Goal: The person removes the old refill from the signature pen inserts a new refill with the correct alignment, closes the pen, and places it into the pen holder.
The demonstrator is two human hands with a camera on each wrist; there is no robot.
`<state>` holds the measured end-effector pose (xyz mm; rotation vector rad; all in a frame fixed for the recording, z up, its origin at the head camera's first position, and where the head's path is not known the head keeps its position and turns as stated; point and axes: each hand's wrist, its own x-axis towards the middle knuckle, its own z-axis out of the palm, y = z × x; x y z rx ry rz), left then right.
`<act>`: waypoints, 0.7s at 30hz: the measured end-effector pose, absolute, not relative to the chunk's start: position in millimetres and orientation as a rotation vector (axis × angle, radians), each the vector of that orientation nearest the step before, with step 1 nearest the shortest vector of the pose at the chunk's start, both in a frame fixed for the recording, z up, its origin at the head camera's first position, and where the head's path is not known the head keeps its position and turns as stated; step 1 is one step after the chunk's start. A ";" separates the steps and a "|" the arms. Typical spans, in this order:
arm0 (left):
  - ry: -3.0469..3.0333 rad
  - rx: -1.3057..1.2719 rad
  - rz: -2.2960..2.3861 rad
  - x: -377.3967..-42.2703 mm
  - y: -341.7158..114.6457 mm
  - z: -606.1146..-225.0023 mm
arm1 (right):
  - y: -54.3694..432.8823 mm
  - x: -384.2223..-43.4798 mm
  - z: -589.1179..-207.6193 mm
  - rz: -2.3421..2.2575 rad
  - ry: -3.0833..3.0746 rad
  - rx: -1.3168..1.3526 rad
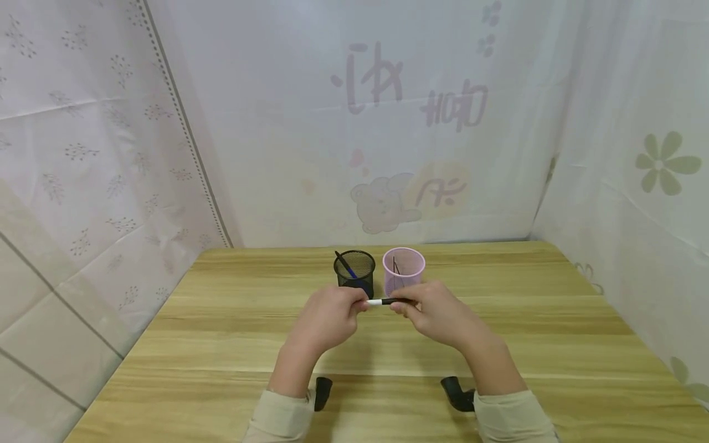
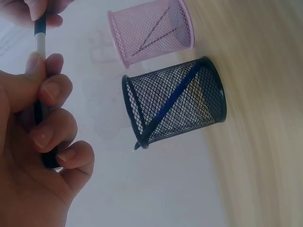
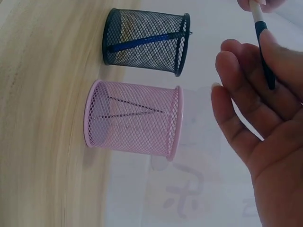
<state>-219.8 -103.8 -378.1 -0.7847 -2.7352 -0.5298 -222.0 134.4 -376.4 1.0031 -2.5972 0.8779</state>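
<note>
Both hands hold one black-and-white pen (image 1: 375,302) level above the table, in front of two mesh pen holders. My left hand (image 1: 331,315) grips one end, its fingers curled round the barrel in the left wrist view. With thumb and fingers my right hand (image 1: 445,315) pinches the black end, while its other fingers are loosely bent. Behind the left hand stands the black mesh pen holder (image 2: 137,101) with a blue pen (image 3: 142,42) leaning inside. Beside it, behind the right hand, is the pink mesh pen holder (image 3: 137,135), holding two thin dark sticks (image 3: 130,115).
The wood-grain table (image 1: 221,344) carries both holders near its back edge. Patterned white cloth (image 1: 288,123) hangs behind and at both sides. Black wrist-worn pieces (image 1: 323,394) show beside both sleeves.
</note>
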 end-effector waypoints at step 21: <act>-2.553 -0.789 -0.370 -214.6 -98.5 -377.9 | 142.1 -223.2 -374.5 0.916 -2.764 0.850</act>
